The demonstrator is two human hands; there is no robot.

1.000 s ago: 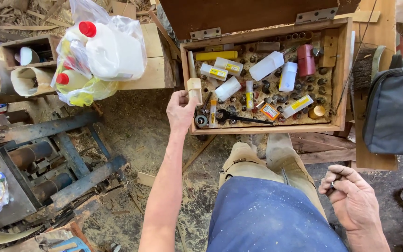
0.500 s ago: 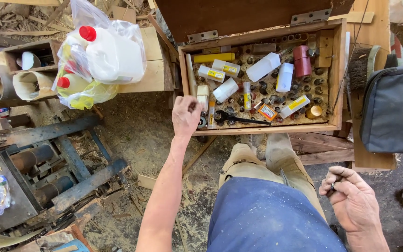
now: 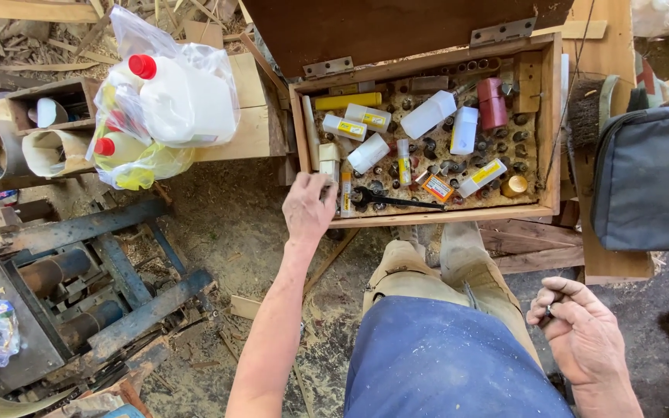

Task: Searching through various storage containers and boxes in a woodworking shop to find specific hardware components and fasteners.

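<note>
Lower right, the right hand curls loosely round a small dark bit, too small to name. At centre, the left hand reaches, fingers bent, to the box's near-left corner; best pick slowly among loose parts. Inside lie white tubes with yellow labels. Upper left, bagged white jugs, red-capped.

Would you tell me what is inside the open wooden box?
The wooden box holds white tubes, a red canister, a black wrench and router bits; the left hand covers its near-left corner.
</note>
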